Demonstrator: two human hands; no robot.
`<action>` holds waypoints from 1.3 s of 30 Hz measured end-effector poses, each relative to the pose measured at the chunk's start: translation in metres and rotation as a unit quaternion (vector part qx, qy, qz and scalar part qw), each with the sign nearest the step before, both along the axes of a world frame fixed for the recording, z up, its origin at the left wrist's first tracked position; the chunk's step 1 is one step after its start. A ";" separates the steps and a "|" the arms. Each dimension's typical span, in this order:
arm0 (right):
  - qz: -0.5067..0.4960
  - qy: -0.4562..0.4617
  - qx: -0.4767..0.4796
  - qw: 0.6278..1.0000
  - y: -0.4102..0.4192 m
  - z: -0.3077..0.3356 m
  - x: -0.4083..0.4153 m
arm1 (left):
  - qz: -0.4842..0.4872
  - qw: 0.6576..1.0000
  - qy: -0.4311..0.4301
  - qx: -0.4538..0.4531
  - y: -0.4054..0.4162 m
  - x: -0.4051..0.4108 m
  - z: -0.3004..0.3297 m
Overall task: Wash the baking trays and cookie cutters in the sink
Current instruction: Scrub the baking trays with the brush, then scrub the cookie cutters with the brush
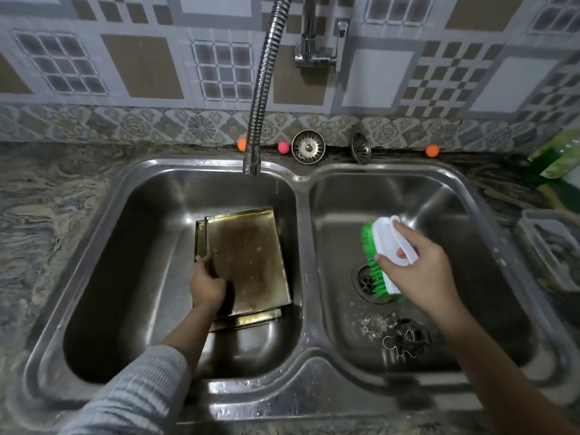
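Note:
Two stained brassy baking trays (251,255) lie stacked in the left basin of the steel double sink (303,196). My left hand (205,285) grips the left edge of the top tray. My right hand (417,271) holds a white scrubbing brush (389,246) with green bristles above the right basin, near its drain (365,282). Several metal cookie cutters (398,334) lie on the floor of the right basin, just below the brush.
A flexible chrome faucet hose (262,89) hangs over the left basin with no water running. Two sink strainers (308,146) lean against the back wall, beside small orange and pink balls. A green bottle (558,155) and a grey rack (552,249) stand at the right.

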State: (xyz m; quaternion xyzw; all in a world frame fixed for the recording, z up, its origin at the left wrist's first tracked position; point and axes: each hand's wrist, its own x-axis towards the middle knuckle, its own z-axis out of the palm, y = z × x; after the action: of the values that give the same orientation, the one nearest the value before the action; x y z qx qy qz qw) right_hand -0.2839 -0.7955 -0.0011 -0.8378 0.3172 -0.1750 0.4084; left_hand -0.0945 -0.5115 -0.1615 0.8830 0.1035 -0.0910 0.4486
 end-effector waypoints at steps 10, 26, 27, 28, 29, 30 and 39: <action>0.039 -0.026 0.024 0.999 -0.025 0.009 -0.023 | -0.067 0.978 -0.165 -0.113 -0.079 -0.052 0.111; 0.001 -0.077 -0.060 0.995 -0.209 0.046 -0.131 | -0.646 0.705 0.001 0.292 -0.288 -0.197 0.035; -0.005 -0.084 -0.064 0.994 -0.225 0.048 -0.136 | -0.649 0.699 -0.002 0.302 -0.292 -0.198 0.033; -0.013 -0.090 -0.063 0.994 -0.239 0.050 -0.140 | -0.648 0.699 -0.004 0.302 -0.295 -0.198 0.030; -0.022 -0.093 -0.060 0.994 -0.253 0.051 -0.142 | -0.646 0.703 -0.004 0.298 -0.298 -0.199 0.030; -0.029 -0.090 -0.058 0.994 -0.265 0.052 -0.143 | -0.641 0.711 -0.007 0.290 -0.300 -0.199 0.031; 0.041 0.063 -0.076 0.994 -0.319 0.013 -0.128 | -0.539 0.819 -0.017 0.199 -0.302 -0.191 0.052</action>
State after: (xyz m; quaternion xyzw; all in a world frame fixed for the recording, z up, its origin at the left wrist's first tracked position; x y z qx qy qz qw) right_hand -0.4123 -1.1143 0.0116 -0.8880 0.2936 -0.1291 0.3294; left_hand -0.2855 -0.8137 -0.1100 0.8692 -0.3804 -0.2810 0.1444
